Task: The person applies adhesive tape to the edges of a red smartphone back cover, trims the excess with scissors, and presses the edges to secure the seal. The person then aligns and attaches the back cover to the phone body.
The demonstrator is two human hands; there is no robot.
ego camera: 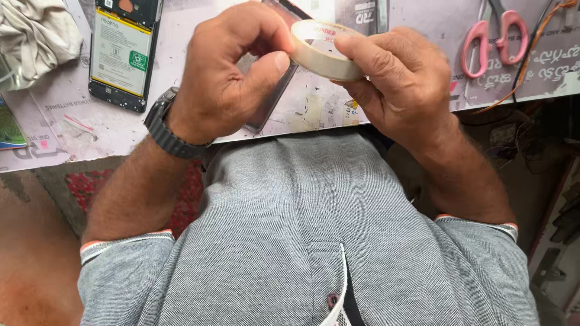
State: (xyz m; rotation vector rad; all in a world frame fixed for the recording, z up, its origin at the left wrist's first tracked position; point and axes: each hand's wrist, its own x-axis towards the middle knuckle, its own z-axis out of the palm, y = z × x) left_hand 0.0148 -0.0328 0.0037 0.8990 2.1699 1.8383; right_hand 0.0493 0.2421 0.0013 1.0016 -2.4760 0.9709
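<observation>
A grey polo shirt (302, 241) filled the foreground. Above it, over the worktable's (423, 24) near edge, the right hand (402, 84) gripped a cream tape roll (323, 51), tilted, its open side facing the left hand (232, 72). That hand's thumb and forefinger pinched at the roll's near rim. An opened phone (124, 51) lay well left; pink scissors (492, 39) well right.

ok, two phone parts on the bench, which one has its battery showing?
The opened phone at far left, light battery facing up. The dark panel lies under the hands, mostly hidden behind the tape roll.
</observation>
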